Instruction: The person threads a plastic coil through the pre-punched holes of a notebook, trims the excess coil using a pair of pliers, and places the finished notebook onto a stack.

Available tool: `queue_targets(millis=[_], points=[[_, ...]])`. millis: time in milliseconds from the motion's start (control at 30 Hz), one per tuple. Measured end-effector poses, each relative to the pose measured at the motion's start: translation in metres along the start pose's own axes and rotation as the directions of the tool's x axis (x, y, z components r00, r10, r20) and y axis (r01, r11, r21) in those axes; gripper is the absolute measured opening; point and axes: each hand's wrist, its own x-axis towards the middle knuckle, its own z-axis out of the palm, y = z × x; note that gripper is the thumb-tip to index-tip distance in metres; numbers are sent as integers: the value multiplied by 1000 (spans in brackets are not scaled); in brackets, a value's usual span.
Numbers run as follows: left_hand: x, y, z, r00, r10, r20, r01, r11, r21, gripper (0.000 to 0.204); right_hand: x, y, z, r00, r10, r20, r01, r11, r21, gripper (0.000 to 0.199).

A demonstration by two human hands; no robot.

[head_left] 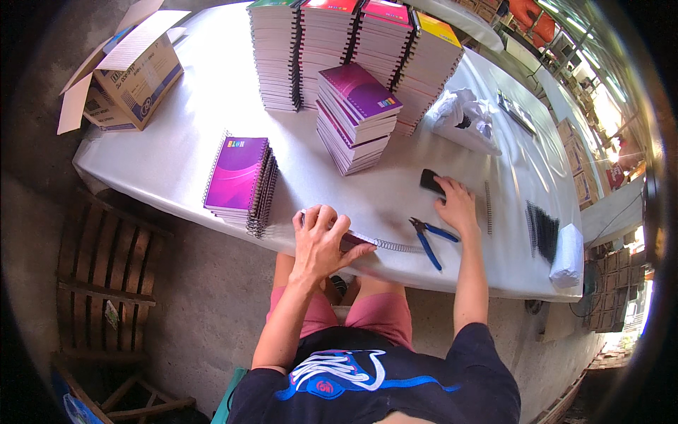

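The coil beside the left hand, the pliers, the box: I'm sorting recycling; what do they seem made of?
Coil: thin grey loops; metal or plastic, unclear. Pliers: probably metal, dark-headed; smooth blue handles suggest plastic or rubber. Box: matte brown cardboard, by its stiff flaps.

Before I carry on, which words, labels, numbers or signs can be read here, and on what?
I don't copy print; it stands here:
Left purple notebook stack: a short multicoloured word on the top cover, readable.
Middle purple notebook stack: similar multicoloured lettering on top.
Tall notebook stacks: cover lettering, too small.
Cardboard box: dark print, mostly too small.
Black shirt: large stylised white lettering on blue.
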Motion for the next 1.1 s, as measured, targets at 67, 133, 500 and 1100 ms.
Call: queue_targets(millis=[67,133,500,1100], points=[[0,-2,-1,999,15,-28,-15,1000,0,55,4,4,3,996,67,66,-74,990,117,42],[0,-4,0,998,27,-52,-27,1000,3,57,5,2,-1,975,128,182,-192,898,396,41],[3,-7,6,991,57,-120,-67,994,-82,58,2,-107,-18,899,-392,-194,-44,-521,852,14],[5,-26,29,961,-202,-191,100,891,-442,76,21,-126,-28,931,-361,55,-18,105,994,34]])
